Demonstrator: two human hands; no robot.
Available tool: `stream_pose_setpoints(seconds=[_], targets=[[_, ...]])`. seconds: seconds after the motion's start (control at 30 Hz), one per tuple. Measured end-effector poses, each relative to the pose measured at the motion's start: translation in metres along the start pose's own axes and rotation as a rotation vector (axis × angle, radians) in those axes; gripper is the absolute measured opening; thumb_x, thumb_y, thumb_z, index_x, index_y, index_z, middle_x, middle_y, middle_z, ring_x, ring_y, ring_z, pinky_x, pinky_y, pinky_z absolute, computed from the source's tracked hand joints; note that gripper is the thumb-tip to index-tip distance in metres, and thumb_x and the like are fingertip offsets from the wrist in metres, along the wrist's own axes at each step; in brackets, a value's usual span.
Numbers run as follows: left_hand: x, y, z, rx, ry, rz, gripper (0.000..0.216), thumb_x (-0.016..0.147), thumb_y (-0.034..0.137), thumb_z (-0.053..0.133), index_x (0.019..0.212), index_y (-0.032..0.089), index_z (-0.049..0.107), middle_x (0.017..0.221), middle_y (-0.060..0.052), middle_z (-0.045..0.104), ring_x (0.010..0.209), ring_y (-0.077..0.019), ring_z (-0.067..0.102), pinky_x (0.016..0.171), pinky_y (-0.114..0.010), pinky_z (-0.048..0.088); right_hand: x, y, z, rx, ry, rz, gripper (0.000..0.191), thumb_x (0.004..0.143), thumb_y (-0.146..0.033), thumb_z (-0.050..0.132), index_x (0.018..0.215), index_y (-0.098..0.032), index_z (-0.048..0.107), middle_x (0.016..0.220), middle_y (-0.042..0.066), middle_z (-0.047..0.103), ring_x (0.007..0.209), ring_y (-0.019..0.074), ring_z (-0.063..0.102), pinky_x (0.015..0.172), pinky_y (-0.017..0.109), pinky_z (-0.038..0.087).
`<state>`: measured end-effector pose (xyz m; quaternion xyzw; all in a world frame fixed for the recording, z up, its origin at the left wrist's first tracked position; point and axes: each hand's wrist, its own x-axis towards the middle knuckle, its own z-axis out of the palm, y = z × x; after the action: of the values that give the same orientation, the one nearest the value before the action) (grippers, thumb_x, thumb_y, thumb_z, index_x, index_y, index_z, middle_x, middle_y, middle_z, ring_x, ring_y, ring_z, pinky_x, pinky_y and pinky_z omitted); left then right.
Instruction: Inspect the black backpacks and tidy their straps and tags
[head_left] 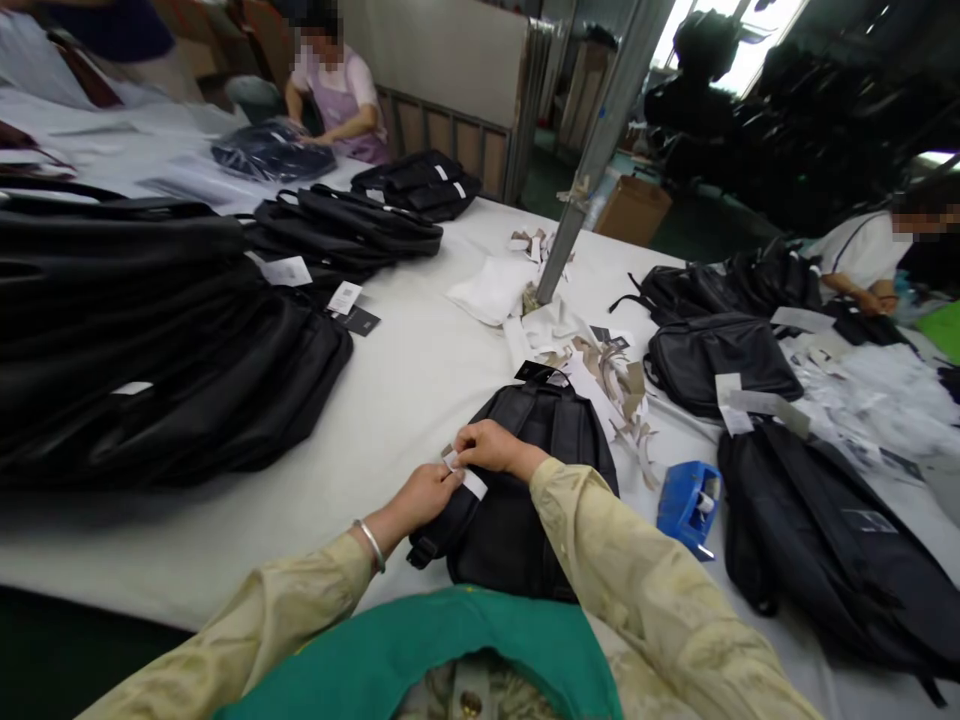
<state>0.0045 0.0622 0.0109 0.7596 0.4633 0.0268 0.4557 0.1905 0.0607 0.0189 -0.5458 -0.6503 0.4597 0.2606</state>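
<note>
A: Where is the white label [466,477]?

B: It is pinched between both hands. The left hand [426,492] has its fingers closed on the near end. The right hand [489,446] has its fingers closed on the far end. The two hands touch each other at the label.

A: What is under it?

B: A black backpack [525,500]. It lies flat on the white surface [390,400], right in front of the person. The label sits over the bag's left side, by the strap.

A: Which way does the label run?

B: It is a short strip. Its long side slants from up on the left to down on the right. The bag runs long the other way, from the person's body out to the far side.

A: Which hand is nearer to the bag's middle?

B: The right one. The left one is by the bag's left edge.

A: Is there room around?

B: Yes, on the left there is bare surface before the big pile of black bags [150,340]. On the right it is tighter. A blue tape holder [688,502] sits just beside the bag, and another bag [832,550] lies past that. Paper scraps [615,380] lie beyond the bag's top.
</note>
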Motion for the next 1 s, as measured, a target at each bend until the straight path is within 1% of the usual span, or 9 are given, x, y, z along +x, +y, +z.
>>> stream_pose_setpoints(seconds=[0.07, 0.13, 0.2, 0.33, 0.37, 0.5, 0.63, 0.87, 1.0], targets=[[0.0, 0.001, 0.0, 0.008, 0.0, -0.007, 0.039, 0.085, 0.044, 0.042, 0.053, 0.021, 0.049, 0.055, -0.002, 0.052, 0.056, -0.0169, 0.048, 0.057, -0.031, 0.031, 0.003, -0.002, -0.004, -0.066, -0.036, -0.056, 0.016, 0.073, -0.012, 0.074, 0.089, -0.015, 0.069, 0.072, -0.004, 0.064, 0.068, 0.0102, 0.057, 0.066, 0.02, 0.04], [0.0, 0.002, 0.001, -0.01, 0.012, -0.015, 0.04, 0.084, 0.045, 0.044, 0.051, 0.022, 0.046, 0.053, -0.002, 0.05, 0.055, -0.0167, 0.047, 0.057, -0.032, 0.03, 0.006, -0.009, -0.008, -0.172, -0.08, -0.138, 0.04, 0.075, -0.007, 0.07, 0.113, -0.017, 0.066, 0.083, -0.002, 0.068, 0.076, 0.0113, 0.061, 0.072, 0.021, 0.043], [-0.001, 0.002, 0.002, -0.043, 0.025, -0.015, 0.041, 0.082, 0.047, 0.047, 0.049, 0.023, 0.044, 0.051, -0.001, 0.049, 0.054, -0.0168, 0.046, 0.057, -0.032, 0.029, 0.009, -0.02, -0.011, -0.353, -0.156, -0.242, 0.048, 0.077, -0.005, 0.067, 0.123, -0.019, 0.063, 0.093, 0.001, 0.07, 0.083, 0.0134, 0.063, 0.075, 0.023, 0.043], [-0.002, 0.004, 0.001, -0.114, 0.063, -0.02, 0.043, 0.079, 0.049, 0.053, 0.045, 0.023, 0.046, 0.048, -0.002, 0.05, 0.054, -0.0188, 0.047, 0.058, -0.033, 0.029, 0.011, -0.042, -0.016, -0.751, -0.279, -0.42, 0.008, 0.085, -0.014, 0.065, 0.091, -0.016, 0.071, 0.096, 0.007, 0.068, 0.087, 0.0193, 0.061, 0.07, 0.028, 0.042], [-0.003, 0.005, 0.001, -0.134, 0.076, -0.031, 0.043, 0.078, 0.049, 0.055, 0.045, 0.024, 0.047, 0.048, -0.003, 0.051, 0.054, -0.0194, 0.048, 0.058, -0.033, 0.03, 0.01, -0.045, -0.015, -0.811, -0.285, -0.447, 0.007, 0.087, -0.015, 0.064, 0.087, -0.016, 0.071, 0.094, 0.008, 0.067, 0.086, 0.0199, 0.061, 0.069, 0.029, 0.042], [-0.003, 0.006, -0.001, -0.164, 0.079, -0.053, 0.037, 0.076, 0.045, 0.059, 0.047, 0.022, 0.057, 0.048, -0.004, 0.056, 0.057, -0.0221, 0.054, 0.06, -0.033, 0.033, 0.0, -0.043, -0.011, -0.908, -0.325, -0.508, 0.013, 0.092, -0.014, 0.059, 0.086, -0.015, 0.07, 0.085, 0.008, 0.064, 0.081, 0.0198, 0.058, 0.072, 0.031, 0.043], [0.0, 0.004, -0.001, -0.129, 0.056, 0.001, 0.032, 0.078, 0.043, 0.057, 0.059, 0.019, 0.069, 0.057, -0.007, 0.066, 0.063, -0.0253, 0.061, 0.064, -0.034, 0.037, -0.009, -0.03, -0.004, -0.932, -0.327, -0.502, 0.016, 0.094, -0.014, 0.057, 0.085, -0.015, 0.071, 0.085, 0.008, 0.065, 0.082, 0.0207, 0.057, 0.076, 0.033, 0.042], [0.002, 0.003, -0.004, -0.135, 0.046, 0.003, 0.035, 0.076, 0.045, 0.056, 0.053, 0.02, 0.065, 0.058, -0.008, 0.066, 0.065, -0.0262, 0.061, 0.065, -0.034, 0.039, -0.013, -0.023, 0.004, -0.953, -0.24, -0.532, 0.016, 0.097, -0.02, 0.056, 0.09, -0.016, 0.069, 0.087, 0.008, 0.064, 0.081, 0.0206, 0.055, 0.074, 0.034, 0.039], [0.003, 0.002, -0.01, -0.232, 0.04, 0.025, 0.032, 0.071, 0.048, 0.061, 0.057, 0.021, 0.068, 0.063, -0.007, 0.069, 0.069, -0.0254, 0.06, 0.065, -0.032, 0.041, -0.017, -0.014, 0.009, -0.922, -0.125, -0.52, 0.017, 0.098, -0.022, 0.055, 0.087, -0.014, 0.067, 0.087, 0.01, 0.063, 0.083, 0.0213, 0.053, 0.075, 0.035, 0.039]])
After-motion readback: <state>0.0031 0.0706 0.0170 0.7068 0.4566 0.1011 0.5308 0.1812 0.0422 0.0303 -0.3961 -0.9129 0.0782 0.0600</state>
